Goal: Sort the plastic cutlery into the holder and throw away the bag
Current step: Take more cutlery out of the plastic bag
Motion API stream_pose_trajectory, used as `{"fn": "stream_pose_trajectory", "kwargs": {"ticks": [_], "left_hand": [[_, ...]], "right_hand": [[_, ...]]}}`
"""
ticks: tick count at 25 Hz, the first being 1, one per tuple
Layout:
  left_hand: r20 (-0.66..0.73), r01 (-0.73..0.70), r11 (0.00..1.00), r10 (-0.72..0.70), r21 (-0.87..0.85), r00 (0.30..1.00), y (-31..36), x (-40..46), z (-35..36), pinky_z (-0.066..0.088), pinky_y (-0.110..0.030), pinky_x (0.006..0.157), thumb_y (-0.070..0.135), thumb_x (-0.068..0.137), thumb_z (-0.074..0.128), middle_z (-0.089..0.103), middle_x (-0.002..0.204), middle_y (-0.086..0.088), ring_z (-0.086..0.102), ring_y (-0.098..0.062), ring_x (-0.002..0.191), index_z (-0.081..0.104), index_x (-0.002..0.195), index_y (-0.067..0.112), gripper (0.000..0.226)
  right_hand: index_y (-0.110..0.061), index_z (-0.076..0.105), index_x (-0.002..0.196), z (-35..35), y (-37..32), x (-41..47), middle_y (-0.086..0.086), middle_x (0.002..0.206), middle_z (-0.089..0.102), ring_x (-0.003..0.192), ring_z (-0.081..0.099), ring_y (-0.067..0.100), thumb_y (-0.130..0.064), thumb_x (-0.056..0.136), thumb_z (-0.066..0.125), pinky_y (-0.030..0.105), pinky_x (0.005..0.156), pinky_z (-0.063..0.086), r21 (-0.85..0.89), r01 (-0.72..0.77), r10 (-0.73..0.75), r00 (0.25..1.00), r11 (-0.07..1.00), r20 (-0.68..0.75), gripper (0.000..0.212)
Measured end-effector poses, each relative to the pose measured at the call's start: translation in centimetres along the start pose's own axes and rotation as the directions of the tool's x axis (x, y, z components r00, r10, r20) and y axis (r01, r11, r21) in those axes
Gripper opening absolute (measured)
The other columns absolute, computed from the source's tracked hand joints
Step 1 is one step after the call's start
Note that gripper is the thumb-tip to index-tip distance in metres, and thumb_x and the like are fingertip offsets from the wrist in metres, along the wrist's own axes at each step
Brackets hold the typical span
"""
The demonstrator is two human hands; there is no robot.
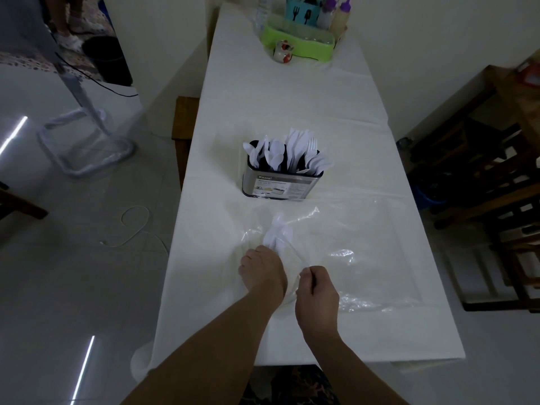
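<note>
Both forearms are extended forward over the near end of the white-covered table. A fold of the clear plastic bag is pinched in the clenched right hand, knuckles up. Just beside it, the left hand is curled, palm down, around a bunch of white plastic cutlery at the bag's mouth. Further out, the metal cutlery holder is seen upright mid-table, filled with white spoons, forks and knives.
</note>
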State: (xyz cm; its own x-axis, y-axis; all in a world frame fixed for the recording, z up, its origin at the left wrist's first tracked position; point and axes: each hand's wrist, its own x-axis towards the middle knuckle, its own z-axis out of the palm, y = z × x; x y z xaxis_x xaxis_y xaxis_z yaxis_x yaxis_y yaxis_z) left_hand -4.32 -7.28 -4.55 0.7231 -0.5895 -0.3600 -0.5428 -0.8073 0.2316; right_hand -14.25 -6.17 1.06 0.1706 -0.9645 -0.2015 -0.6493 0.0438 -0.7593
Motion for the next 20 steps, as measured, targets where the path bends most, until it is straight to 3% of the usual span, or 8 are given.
{"fn": "stream_pose_trajectory", "kwargs": {"ticks": [3, 7, 10, 13, 15, 17, 19, 20], "left_hand": [[0.024, -0.017, 0.999, 0.016, 0.035, 1.0, 0.1, 0.6, -0.5, 0.049, -0.033, 0.08, 0.031, 0.102, 0.038, 0.064, 0.11, -0.01, 0.063, -0.024, 0.099, 0.056, 0.111, 0.009, 0.03], [0.11, -0.059, 0.996, 0.052, 0.064, 0.993, -0.2, 1.2, -1.3, 0.05, -0.035, 0.084, 0.019, 0.099, 0.047, 0.065, 0.114, -0.01, 0.064, -0.025, 0.105, 0.057, 0.117, 0.007, 0.024], [0.228, -0.009, 0.998, 0.022, -0.055, 0.973, -0.6, 1.8, -1.8, 0.052, -0.033, 0.083, 0.017, 0.097, 0.051, 0.068, 0.112, -0.007, 0.066, -0.024, 0.102, 0.063, 0.118, 0.012, 0.025], [0.437, 0.037, 0.986, 0.038, -0.162, 0.898, -1.4, 2.5, -2.8, 0.052, -0.036, 0.091, 0.02, 0.094, 0.055, 0.064, 0.124, -0.01, 0.063, -0.029, 0.11, 0.055, 0.134, 0.017, 0.041], [0.548, 0.062, 0.975, 0.068, -0.214, 0.834, -2.2, 2.5, -3.5, 0.048, -0.039, 0.097, 0.026, 0.098, 0.047, 0.058, 0.133, -0.018, 0.059, -0.035, 0.117, 0.044, 0.143, 0.013, 0.047], [0.568, 0.051, 0.977, 0.079, -0.209, 0.82, -3.3, 1.7, -4.1, 0.052, -0.036, 0.09, 0.016, 0.098, 0.043, 0.064, 0.119, -0.025, 0.063, -0.037, 0.111, 0.046, 0.14, -0.001, 0.045], [0.572, 0.08, 0.961, 0.089, -0.263, 0.815, -4.7, 0.8, -4.6, 0.052, -0.029, 0.07, 0.008, 0.093, 0.045, 0.065, 0.092, -0.021, 0.067, -0.033, 0.095, 0.053, 0.131, -0.006, 0.041], [0.553, 0.088, 0.94, 0.117, -0.33, 0.825, -5.6, 0.3, -4.9, 0.049, -0.027, 0.062, 0.008, 0.092, 0.045, 0.062, 0.089, -0.018, 0.066, -0.03, 0.086, 0.054, 0.127, -0.005, 0.038]], "right_hand": [[-0.023, 0.053, 0.077, 0.1, 0.0, 0.0, 0.001, 0.066, 0.059, 0.063, 0.059, 0.023, -0.027, 0.1, 0.044, 0.043, 0.06, 0.051, -0.009, 0.001, -0.001, 1.0, 1.0, 0.003, 0.026], [-0.023, 0.052, 0.075, 0.2, -0.2, 0.0, 0.002, 0.066, 0.059, 0.062, 0.058, 0.02, -0.027, 0.101, 0.045, 0.043, 0.06, 0.05, -0.026, 0.003, -0.003, 1.0, 1.0, 0.006, 0.027], [-0.022, 0.052, 0.076, 0.2, -0.2, 0.1, 0.001, 0.066, 0.059, 0.062, 0.057, 0.018, -0.029, 0.101, 0.046, 0.039, 0.06, 0.049, -0.046, 0.003, -0.003, 1.0, 0.999, 0.007, 0.027], [-0.02, 0.053, 0.076, 0.3, -0.2, 0.4, -0.001, 0.066, 0.059, 0.062, 0.056, 0.018, -0.028, 0.1, 0.047, 0.037, 0.06, 0.049, -0.056, 0.01, -0.009, 1.0, 0.998, 0.011, 0.026], [-0.019, 0.053, 0.077, 0.6, -0.3, 0.7, -0.001, 0.066, 0.06, 0.062, 0.057, 0.017, -0.029, 0.1, 0.047, 0.036, 0.061, 0.049, -0.07, 0.01, -0.009, 1.0, 0.998, 0.011, 0.026], [-0.018, 0.054, 0.078, 0.6, -0.4, 1.2, -0.001, 0.067, 0.06, 0.062, 0.057, 0.016, -0.028, 0.101, 0.047, 0.036, 0.062, 0.05, -0.096, 0.016, -0.015, 1.0, 0.995, 0.008, 0.026], [-0.018, 0.055, 0.08, 0.4, -0.3, 1.8, -0.002, 0.069, 0.06, 0.063, 0.058, 0.016, -0.027, 0.101, 0.047, 0.036, 0.063, 0.051, -0.134, 0.037, -0.037, 0.999, 0.99, 0.006, 0.024], [-0.018, 0.056, 0.083, 0.2, -0.2, 2.1, -0.002, 0.07, 0.06, 0.065, 0.059, 0.017, -0.026, 0.101, 0.047, 0.035, 0.063, 0.051, -0.159, 0.052, -0.051, 0.999, 0.986, 0.009, 0.022]]}}
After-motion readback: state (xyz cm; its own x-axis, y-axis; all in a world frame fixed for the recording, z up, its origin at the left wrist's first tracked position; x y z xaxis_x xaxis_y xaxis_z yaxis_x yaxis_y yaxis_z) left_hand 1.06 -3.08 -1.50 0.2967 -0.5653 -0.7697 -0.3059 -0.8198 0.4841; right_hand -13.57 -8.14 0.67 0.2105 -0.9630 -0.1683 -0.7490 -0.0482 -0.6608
